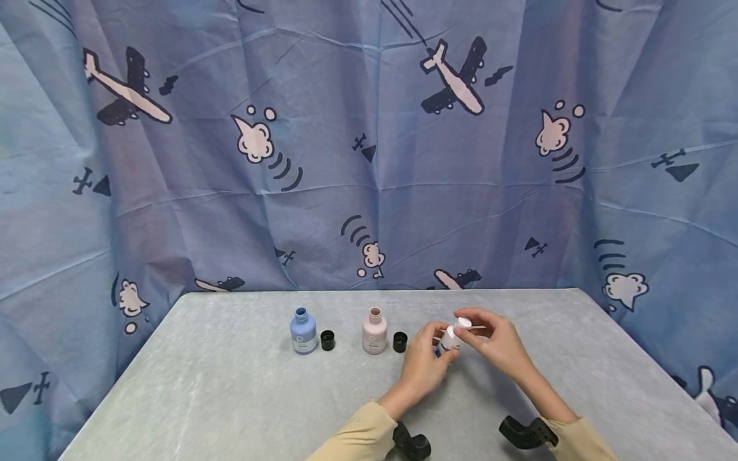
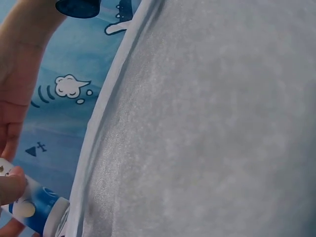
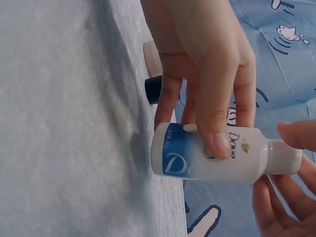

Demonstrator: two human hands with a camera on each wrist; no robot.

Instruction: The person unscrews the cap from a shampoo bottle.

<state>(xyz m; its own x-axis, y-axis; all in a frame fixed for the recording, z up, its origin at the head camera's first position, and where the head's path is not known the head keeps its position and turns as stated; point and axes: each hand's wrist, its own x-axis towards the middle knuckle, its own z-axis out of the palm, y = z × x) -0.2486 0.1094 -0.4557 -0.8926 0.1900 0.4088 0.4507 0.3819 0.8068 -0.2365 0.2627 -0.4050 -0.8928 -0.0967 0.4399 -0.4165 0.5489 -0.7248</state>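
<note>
A small white bottle (image 3: 247, 168) with a blue band and "Dove" lettering is tilted in my left hand (image 1: 422, 365). In the right wrist view my left thumb (image 3: 220, 140) presses on its label, with the fingers round the far side. My right hand (image 1: 501, 342) pinches the white cap (image 1: 463, 323) at the bottle's upper end between thumb and fingers. The cap sits on the neck. Beside the cap in the head view a thin white strip shows; its kind cannot be told. The left wrist view holds only part of the bottle (image 2: 37, 210), low at its left edge.
Left of my hands stand an uncapped pink bottle (image 1: 375, 333) and an uncapped blue bottle (image 1: 303, 333). A black cap (image 1: 400, 342) lies beside the pink one, another black cap (image 1: 327, 340) beside the blue one. The grey table (image 1: 230, 397) ends at a patterned blue curtain (image 1: 323, 160).
</note>
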